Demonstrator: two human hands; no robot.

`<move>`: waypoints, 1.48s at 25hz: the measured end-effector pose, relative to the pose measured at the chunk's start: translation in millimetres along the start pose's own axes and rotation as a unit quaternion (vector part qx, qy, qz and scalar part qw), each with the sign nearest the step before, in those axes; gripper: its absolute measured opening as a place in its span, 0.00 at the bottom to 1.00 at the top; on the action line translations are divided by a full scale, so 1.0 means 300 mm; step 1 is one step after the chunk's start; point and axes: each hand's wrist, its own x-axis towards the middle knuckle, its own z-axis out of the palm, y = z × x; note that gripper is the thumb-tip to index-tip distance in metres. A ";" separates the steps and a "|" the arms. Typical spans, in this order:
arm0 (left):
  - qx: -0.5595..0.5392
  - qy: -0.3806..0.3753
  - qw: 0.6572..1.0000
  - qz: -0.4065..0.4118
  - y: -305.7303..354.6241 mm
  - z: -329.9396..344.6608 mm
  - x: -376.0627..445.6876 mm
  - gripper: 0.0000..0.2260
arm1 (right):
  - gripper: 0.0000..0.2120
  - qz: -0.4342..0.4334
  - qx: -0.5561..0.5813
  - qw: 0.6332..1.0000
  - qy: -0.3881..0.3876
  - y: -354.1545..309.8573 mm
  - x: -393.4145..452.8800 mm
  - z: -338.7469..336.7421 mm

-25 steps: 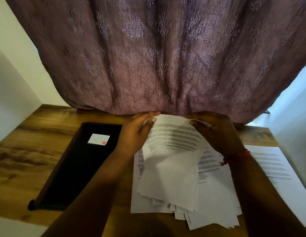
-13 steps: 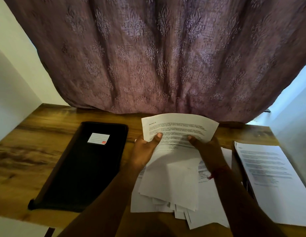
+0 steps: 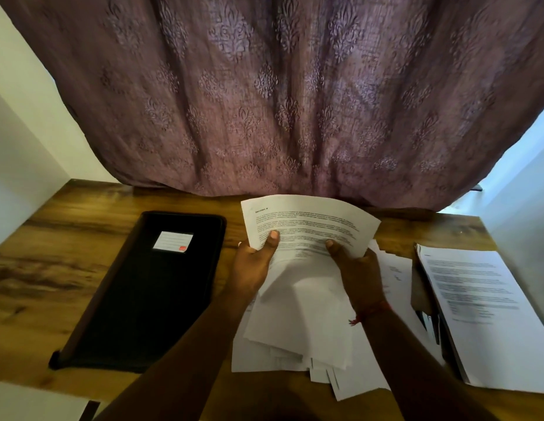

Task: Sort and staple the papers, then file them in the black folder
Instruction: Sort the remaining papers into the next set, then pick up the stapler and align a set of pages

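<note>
White printed sheet (image 3: 310, 226) pinched by thumb and fingers of left hand (image 3: 254, 265) and right hand (image 3: 357, 270), raised over loose papers (image 3: 298, 338) on bench (image 3: 52, 268); black folder (image 3: 146, 293) closed at left.

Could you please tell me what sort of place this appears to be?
Probably a home desk: a wooden table against a patterned curtain, bearing a black folder and loose printed papers.

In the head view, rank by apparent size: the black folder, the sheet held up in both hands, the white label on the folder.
1. black folder
2. held sheet, partly hidden by the thumbs and raised nearer the camera, so its rank is less sure
3. white label
</note>
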 end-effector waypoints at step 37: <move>0.007 -0.042 0.982 -0.186 -0.113 0.016 0.042 0.04 | 0.29 0.135 -0.592 0.793 0.052 0.246 -0.013 -0.492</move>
